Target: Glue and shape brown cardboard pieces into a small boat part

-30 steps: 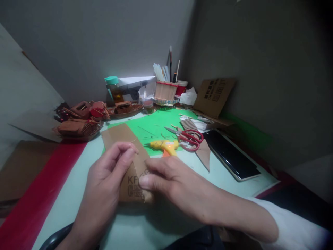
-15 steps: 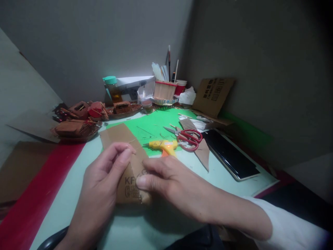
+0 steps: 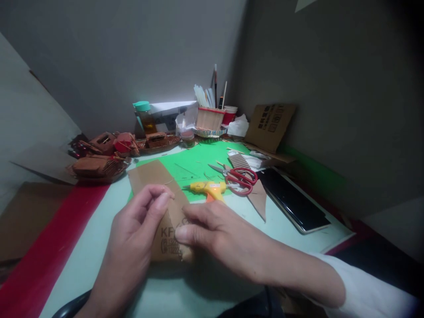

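A long brown piece of cardboard (image 3: 153, 172) with black print near its close end lies tilted in front of me. My left hand (image 3: 139, 225) is closed at its left side, thumb against bent fingers near the middle crease. My right hand (image 3: 212, 229) grips the right edge between thumb and fingers, the thumb resting over the printed letters. Just beyond the right hand is a yellow hot glue gun (image 3: 210, 189), its nozzle pointing left toward the cardboard. Red-handled scissors (image 3: 240, 179) lie to its right, blades pointing left.
Brown model boats (image 3: 97, 168) line the left back. A bottle with a teal lid (image 3: 143, 117) and a wooden holder (image 3: 210, 119) with sticks stand behind a green sheet (image 3: 198, 154). A black phone (image 3: 294, 198) and cardboard scraps (image 3: 260, 198) lie right; a folded cardboard box (image 3: 270, 126) leans behind.
The view has shifted slightly, so the scene sits a little lower. Both hands keep their hold on the cardboard with hardly any movement.
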`<move>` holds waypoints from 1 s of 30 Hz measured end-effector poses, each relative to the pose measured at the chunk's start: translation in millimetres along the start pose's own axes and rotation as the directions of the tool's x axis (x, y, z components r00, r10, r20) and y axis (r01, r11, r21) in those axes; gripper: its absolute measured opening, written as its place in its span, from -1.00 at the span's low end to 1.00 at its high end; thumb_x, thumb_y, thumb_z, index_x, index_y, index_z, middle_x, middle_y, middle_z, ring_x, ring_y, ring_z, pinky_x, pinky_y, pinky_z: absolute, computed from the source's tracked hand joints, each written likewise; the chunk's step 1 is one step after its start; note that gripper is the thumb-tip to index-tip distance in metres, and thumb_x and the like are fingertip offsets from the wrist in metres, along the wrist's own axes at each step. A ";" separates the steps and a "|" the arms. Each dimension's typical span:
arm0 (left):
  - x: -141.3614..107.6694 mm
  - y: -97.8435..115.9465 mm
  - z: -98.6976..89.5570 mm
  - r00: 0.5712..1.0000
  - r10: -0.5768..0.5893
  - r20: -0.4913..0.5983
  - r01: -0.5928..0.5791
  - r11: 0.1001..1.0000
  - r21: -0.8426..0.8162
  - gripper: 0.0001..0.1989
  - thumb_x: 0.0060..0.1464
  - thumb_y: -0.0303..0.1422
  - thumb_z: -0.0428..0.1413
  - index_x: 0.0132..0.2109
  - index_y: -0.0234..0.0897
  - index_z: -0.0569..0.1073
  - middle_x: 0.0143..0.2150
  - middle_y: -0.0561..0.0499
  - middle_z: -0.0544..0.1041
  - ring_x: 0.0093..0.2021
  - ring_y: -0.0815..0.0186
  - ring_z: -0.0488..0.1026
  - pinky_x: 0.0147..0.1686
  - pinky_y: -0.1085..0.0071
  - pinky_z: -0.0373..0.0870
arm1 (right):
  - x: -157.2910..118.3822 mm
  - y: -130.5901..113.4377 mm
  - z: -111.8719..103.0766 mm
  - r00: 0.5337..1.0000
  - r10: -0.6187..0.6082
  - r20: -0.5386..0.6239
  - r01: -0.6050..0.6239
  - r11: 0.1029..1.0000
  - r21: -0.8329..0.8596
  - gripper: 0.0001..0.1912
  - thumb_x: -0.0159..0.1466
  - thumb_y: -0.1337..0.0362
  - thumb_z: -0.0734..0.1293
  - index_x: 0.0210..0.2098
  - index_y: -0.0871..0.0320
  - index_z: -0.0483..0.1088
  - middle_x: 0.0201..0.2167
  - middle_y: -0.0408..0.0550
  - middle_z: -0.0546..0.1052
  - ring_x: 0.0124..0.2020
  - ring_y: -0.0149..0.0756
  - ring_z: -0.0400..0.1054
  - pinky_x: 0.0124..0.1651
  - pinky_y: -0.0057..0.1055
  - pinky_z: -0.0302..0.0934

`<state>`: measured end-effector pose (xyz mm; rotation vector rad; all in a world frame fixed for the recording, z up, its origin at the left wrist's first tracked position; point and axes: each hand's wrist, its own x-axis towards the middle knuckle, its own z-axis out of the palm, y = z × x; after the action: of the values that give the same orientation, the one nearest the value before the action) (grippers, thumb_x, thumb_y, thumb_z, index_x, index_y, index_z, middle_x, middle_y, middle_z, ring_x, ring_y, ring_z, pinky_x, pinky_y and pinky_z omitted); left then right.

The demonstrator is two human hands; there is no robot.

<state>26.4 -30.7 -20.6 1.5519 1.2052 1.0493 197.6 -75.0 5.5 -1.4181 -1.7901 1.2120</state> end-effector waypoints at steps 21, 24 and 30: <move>-1.5 3.6 5.4 1.000 0.012 0.023 -0.013 0.999 0.044 -0.82 0.17 -0.08 0.15 -0.24 -0.05 0.47 -0.33 0.21 0.46 -0.38 0.40 0.34 -0.47 0.61 0.27 | -26.7 -11.4 -6.1 1.000 0.030 0.001 -0.029 0.973 -0.231 -0.89 0.25 0.28 0.29 -0.40 0.14 0.29 -0.44 -0.18 0.40 -0.40 -0.38 0.21 -0.42 -0.44 -0.01; -2.7 2.1 4.5 1.000 0.013 0.019 -0.014 0.999 0.044 -0.81 0.16 -0.07 0.16 -0.23 -0.03 0.48 -0.32 0.22 0.48 -0.38 0.41 0.35 -0.48 0.62 0.27 | -26.2 -9.3 -4.6 1.000 0.006 -0.010 -0.008 0.977 -0.213 -0.89 0.25 0.29 0.28 -0.41 0.15 0.28 -0.45 -0.18 0.39 -0.42 -0.40 0.22 -0.43 -0.44 0.01; -1.0 2.1 5.3 1.000 0.021 0.018 -0.022 0.998 0.053 -0.79 0.15 -0.05 0.16 -0.23 -0.03 0.48 -0.29 0.20 0.49 -0.35 0.39 0.37 -0.46 0.59 0.28 | -25.7 -8.3 -4.9 0.999 0.033 0.006 -0.032 0.988 -0.154 -0.81 0.27 0.19 0.31 -0.41 0.13 0.28 -0.48 -0.22 0.37 -0.45 -0.42 0.21 -0.44 -0.45 0.04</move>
<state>31.8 -32.7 -20.1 1.6154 1.2156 1.0231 205.4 -98.1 17.9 -1.5352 -1.9087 1.1170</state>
